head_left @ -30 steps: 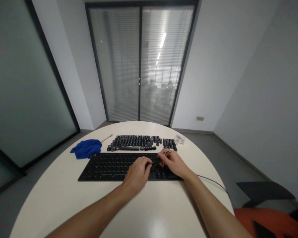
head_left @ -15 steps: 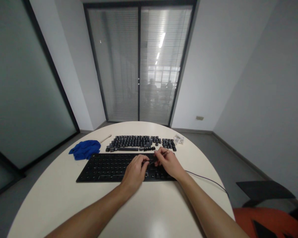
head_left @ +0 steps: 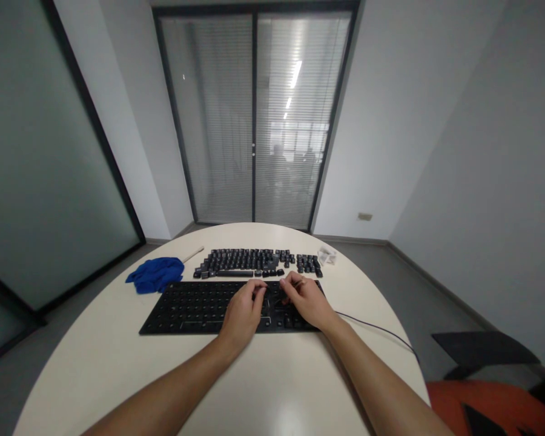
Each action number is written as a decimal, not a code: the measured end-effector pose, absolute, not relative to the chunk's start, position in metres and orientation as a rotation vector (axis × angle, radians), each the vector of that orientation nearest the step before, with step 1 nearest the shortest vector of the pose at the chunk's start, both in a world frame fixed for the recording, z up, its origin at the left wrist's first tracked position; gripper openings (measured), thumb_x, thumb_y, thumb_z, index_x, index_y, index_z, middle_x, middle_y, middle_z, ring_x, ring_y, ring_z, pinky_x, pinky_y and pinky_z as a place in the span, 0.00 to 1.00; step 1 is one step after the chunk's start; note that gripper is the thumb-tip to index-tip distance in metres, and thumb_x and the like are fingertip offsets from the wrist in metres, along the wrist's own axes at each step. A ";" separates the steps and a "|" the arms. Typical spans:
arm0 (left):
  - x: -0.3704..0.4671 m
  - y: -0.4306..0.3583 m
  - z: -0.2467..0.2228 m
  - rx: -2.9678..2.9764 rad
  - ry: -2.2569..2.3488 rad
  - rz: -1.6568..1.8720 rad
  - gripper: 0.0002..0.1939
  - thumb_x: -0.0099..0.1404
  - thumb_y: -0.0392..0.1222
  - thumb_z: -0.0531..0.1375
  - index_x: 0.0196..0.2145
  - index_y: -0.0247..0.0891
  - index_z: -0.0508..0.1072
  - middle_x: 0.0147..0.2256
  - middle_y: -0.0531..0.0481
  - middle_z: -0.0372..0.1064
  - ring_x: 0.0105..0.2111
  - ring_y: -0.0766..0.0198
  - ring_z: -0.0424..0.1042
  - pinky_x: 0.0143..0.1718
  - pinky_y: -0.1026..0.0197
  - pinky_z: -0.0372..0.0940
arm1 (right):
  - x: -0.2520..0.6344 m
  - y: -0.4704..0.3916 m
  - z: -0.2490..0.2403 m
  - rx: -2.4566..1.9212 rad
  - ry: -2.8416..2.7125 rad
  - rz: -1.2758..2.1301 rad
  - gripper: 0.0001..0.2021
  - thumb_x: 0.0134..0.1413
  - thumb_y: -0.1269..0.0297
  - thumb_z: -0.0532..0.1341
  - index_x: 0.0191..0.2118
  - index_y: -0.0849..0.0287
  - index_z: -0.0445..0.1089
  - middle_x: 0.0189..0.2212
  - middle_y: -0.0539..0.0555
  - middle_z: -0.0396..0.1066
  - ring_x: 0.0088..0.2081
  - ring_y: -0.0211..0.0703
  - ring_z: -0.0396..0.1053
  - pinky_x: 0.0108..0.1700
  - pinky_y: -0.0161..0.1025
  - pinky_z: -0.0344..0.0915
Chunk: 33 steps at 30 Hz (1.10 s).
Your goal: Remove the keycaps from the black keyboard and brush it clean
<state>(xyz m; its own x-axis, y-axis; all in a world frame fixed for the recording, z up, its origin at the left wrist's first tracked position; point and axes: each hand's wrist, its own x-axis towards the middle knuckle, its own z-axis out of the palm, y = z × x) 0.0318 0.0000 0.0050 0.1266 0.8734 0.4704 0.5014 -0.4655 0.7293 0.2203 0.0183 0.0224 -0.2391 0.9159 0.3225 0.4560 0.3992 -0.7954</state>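
Note:
A black keyboard (head_left: 195, 307) lies on the table, with most of its keycaps off and the switch positions bare. Over its right-middle part, my left hand (head_left: 243, 309) has its thumb and fingers drawn together; anything between them is too small to make out. My right hand (head_left: 306, 300) is curled over the keyboard's right end, its fingers pinched. A thin dark shape shows below those fingertips, but I cannot tell what it is. Just beyond the keyboard, loose black keycaps (head_left: 240, 259) lie in rows, the long spacebar (head_left: 234, 274) in front.
A crumpled blue cloth (head_left: 157, 274) and a thin light stick (head_left: 193, 254) lie at the left on the round white table (head_left: 272, 387). Small clear packets (head_left: 327, 255) lie at the far right. A dark cable (head_left: 376, 327) runs off the right edge, near an orange chair (head_left: 490, 406).
My left hand has shifted slightly left and away from me, leaving a wider gap between the hands. My right hand has moved a little left. The keyboard and loose keycaps stay put.

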 end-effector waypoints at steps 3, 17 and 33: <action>0.032 0.000 0.003 2.051 1.320 1.237 0.08 0.70 0.38 0.52 0.43 0.40 0.70 0.40 0.47 0.74 0.40 0.58 0.73 0.44 0.56 0.65 | 0.222 0.019 0.023 -1.200 -1.863 0.668 0.18 0.65 0.49 0.53 0.29 0.56 0.65 0.21 0.47 0.68 0.26 0.40 0.69 0.32 0.36 0.63; 0.034 -0.001 -0.002 2.152 1.319 1.186 0.13 0.64 0.32 0.56 0.45 0.41 0.69 0.41 0.48 0.70 0.40 0.59 0.70 0.44 0.54 0.66 | 0.249 0.034 0.027 -1.350 -1.603 0.420 0.21 0.62 0.44 0.53 0.34 0.56 0.70 0.26 0.52 0.74 0.28 0.45 0.71 0.33 0.38 0.64; 0.035 -0.001 -0.001 2.185 1.344 1.167 0.12 0.63 0.31 0.56 0.44 0.41 0.69 0.39 0.50 0.70 0.39 0.60 0.71 0.43 0.56 0.66 | 0.247 0.047 0.017 -1.320 -1.707 0.358 0.11 0.61 0.59 0.58 0.42 0.57 0.75 0.41 0.58 0.77 0.41 0.50 0.74 0.48 0.46 0.69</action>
<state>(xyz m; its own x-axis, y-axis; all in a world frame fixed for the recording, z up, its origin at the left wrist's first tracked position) 0.0348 -0.0015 -0.0010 0.2229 0.8516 0.4744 0.5888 -0.5054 0.6308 0.2475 0.0474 0.0169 -0.0035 0.8768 0.4808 0.6099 0.3829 -0.6939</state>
